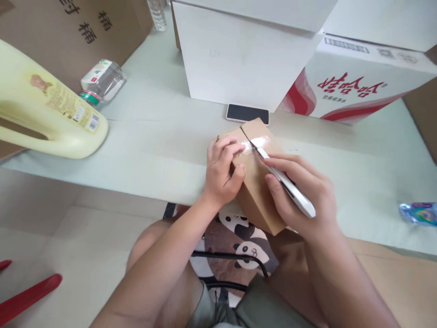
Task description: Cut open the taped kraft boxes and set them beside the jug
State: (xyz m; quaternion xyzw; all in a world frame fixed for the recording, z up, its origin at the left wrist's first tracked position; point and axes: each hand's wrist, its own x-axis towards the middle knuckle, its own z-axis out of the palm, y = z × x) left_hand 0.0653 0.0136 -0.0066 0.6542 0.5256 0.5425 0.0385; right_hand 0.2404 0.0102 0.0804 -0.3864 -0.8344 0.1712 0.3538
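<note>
A small brown cardboard box (261,196) sits tilted at the table's front edge, with a strip of clear tape (262,142) across its top seam. My left hand (225,166) grips the box's left side, fingers on the top and thumb on the near face. In my right hand (303,189) is a white utility knife (290,184), held like a pen. Its blade tip touches the taped seam, just right of my left fingertips. Right behind the box lies a phone (247,114), dark screen up.
Large white cartons (239,59) and a red-and-white carton (355,82) stand behind. To the left are a big yellow jug (68,109), a clear bottle (104,82) on its side and a brown carton (136,27). A blue packet (419,213) lies far right.
</note>
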